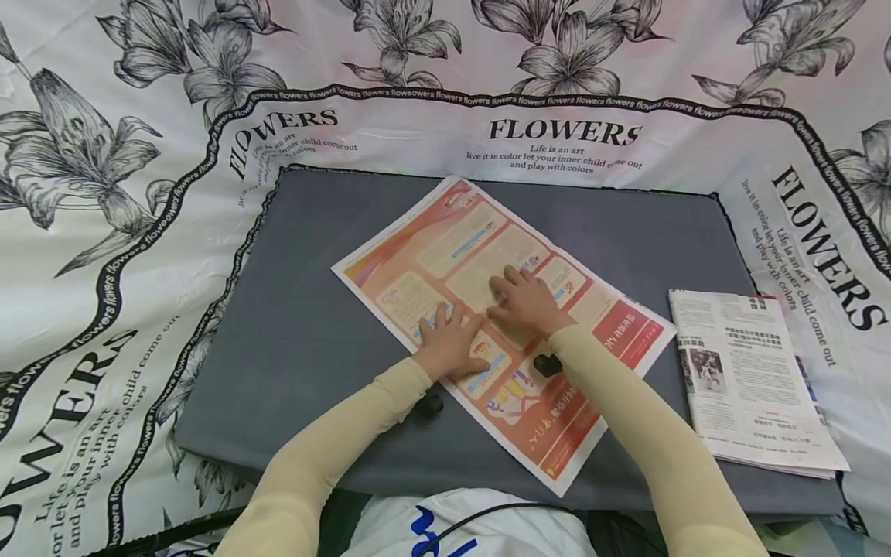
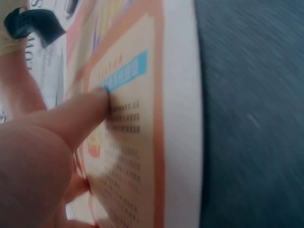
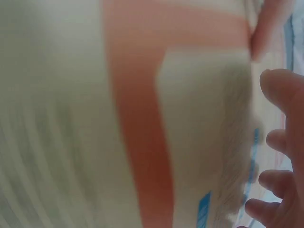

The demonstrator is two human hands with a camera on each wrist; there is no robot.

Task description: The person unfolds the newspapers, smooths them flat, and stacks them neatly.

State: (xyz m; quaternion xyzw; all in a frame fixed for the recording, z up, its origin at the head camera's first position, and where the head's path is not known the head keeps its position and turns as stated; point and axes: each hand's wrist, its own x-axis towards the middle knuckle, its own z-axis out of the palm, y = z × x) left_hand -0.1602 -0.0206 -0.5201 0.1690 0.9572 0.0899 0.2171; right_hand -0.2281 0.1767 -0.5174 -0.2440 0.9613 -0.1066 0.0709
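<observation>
Well, the coloured newspaper sheet lies slantwise across the middle of the grey worktop, with the person's two hands on it. The left hand has its grip spread wide, fingers fanned over the paper and nothing pinched; the right hand rests further up, its grip loosely bent, fingers apart, with no hold on anything that I can make out. From where I stand, the likeliest trouble is the paper rucking up: if the hands push towards each other, something this thin would probably crease or skid. A hard drag from one side might tear it, and the near corner reaches close to the front edge, where it could get bent if pulled over. Its right corner sits just beside the folded newspapers, so a slide that way could nudge them

The sheet looks limp and matt, a rectangle with a white border round orange and cream panels; the folded newspapers make a thicker, mostly black-and-white block. The worktop seems smooth and dull against the shinier, wrinkled white cloth printed with black flowers
</observation>
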